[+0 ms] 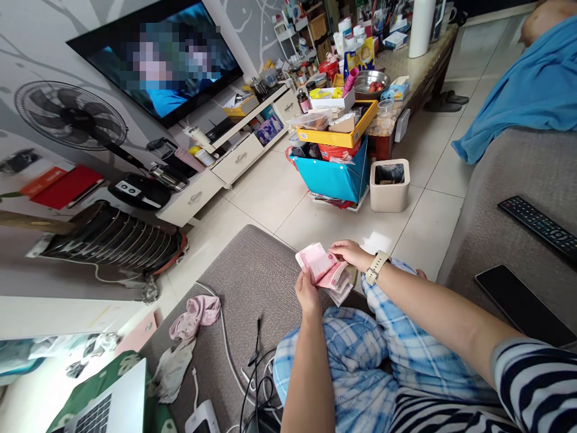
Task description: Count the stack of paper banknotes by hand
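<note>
**Striped sleeve [536, 379] and checked trousers [356, 349] frame a wad of pink banknotes [327, 273] held in both hands**

I sit looking down at my lap. The banknotes are above my knees, fanned and slightly splayed. My left hand [306, 294] grips the lower end of the wad, with its fingers closed around it. My right hand [349, 252] pinches the top edge between thumb and fingers, with a pale watch [375, 267] on that wrist. Several notes at the top are lifted away from the rest. I see no separate pile on my legs or on the grey cushion [252, 276] in front of me, so I judge that the sorting is partway at most, with every note in my grasp.

On the cushion to my left lie a crumpled pink cloth [198, 313] and tangled cables [256, 361]. A laptop [108, 409] shows in the bottom corner. To my right, a dark phone [523, 304] and a remote control [538, 225] rest on the grey sofa, well apart from my hands. Beyond my knees, on the tiled floor, stand a blue box [333, 177] piled with packets and a small beige bin [390, 186] just beside it. Farther left are a standing fan [70, 114] and a wall television [153, 60], switched on.
</note>
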Action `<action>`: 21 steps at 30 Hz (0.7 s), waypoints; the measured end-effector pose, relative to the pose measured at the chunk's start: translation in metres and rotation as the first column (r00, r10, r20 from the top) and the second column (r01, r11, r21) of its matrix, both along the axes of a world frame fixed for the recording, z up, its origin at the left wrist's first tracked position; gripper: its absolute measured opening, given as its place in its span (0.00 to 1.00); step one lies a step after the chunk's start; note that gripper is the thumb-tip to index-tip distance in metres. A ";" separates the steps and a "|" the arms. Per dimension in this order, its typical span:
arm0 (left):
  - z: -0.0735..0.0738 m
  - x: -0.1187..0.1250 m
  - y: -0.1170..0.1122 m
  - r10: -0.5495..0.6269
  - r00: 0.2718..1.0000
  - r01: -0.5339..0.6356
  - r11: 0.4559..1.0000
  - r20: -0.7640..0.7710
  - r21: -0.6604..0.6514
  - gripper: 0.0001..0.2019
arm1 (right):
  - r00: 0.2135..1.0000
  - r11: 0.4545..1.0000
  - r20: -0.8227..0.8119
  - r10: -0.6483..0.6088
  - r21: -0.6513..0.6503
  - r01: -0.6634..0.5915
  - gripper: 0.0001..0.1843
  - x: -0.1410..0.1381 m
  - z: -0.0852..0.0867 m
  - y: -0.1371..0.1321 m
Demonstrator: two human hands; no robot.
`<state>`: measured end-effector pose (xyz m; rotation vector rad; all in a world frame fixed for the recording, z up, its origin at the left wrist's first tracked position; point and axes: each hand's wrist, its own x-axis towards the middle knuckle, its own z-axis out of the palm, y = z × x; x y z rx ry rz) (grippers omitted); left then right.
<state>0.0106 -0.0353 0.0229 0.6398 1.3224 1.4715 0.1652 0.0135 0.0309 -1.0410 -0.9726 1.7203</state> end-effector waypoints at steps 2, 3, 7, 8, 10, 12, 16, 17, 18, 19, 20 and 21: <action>0.001 0.001 0.000 -0.006 1.000 0.006 1.000 0.005 -0.002 0.16 | 1.000 1.000 0.009 0.028 0.013 -0.028 0.15 0.001 0.001 0.000; 0.001 0.001 0.000 -0.010 1.000 0.010 1.000 0.008 -0.002 0.16 | 0.999 0.999 0.017 0.034 0.023 -0.034 0.15 0.001 0.001 0.000; -0.002 0.000 0.001 -0.022 1.000 0.022 1.000 0.000 0.007 0.16 | 0.998 0.997 0.064 0.005 0.070 -0.010 0.17 0.002 0.000 0.000; -0.003 -0.001 0.001 -0.022 1.000 0.022 1.000 -0.002 0.008 0.16 | 0.997 0.997 0.073 -0.008 0.079 0.002 0.17 0.002 0.000 0.000; -0.003 -0.001 0.001 -0.024 1.000 0.025 1.000 -0.004 0.007 0.16 | 0.996 0.996 0.080 -0.040 0.083 0.033 0.16 0.001 -0.001 0.000; -0.004 -0.001 0.001 -0.027 1.000 0.027 1.000 -0.003 0.008 0.16 | 0.994 0.995 0.076 -0.074 0.073 0.068 0.14 0.001 -0.001 0.000; -0.003 0.000 0.001 -0.043 0.999 0.043 0.999 -0.014 0.010 0.17 | 0.992 0.994 0.073 -0.106 0.047 0.103 0.12 -0.001 0.002 0.000; -0.003 0.000 0.000 -0.044 0.999 0.044 0.999 -0.020 0.010 0.17 | 0.992 0.994 0.074 -0.107 0.041 0.104 0.12 -0.001 0.003 0.000; -0.003 0.000 0.000 -0.046 0.999 0.046 0.999 -0.026 0.012 0.17 | 0.992 0.994 0.074 -0.106 0.036 0.104 0.12 -0.001 0.004 0.000; -0.003 0.000 0.000 -0.048 0.998 0.049 0.999 -0.033 0.015 0.17 | 0.992 0.995 0.074 -0.102 0.032 0.100 0.12 -0.001 0.004 0.000; -0.004 -0.001 0.000 -0.052 0.998 0.053 0.998 -0.041 0.020 0.17 | 0.993 0.995 0.072 -0.095 0.029 0.093 0.12 -0.001 0.004 0.000; -0.004 -0.001 0.000 -0.056 0.997 0.057 0.998 -0.049 0.025 0.17 | 0.994 0.996 0.067 -0.085 0.028 0.084 0.12 -0.001 0.004 -0.001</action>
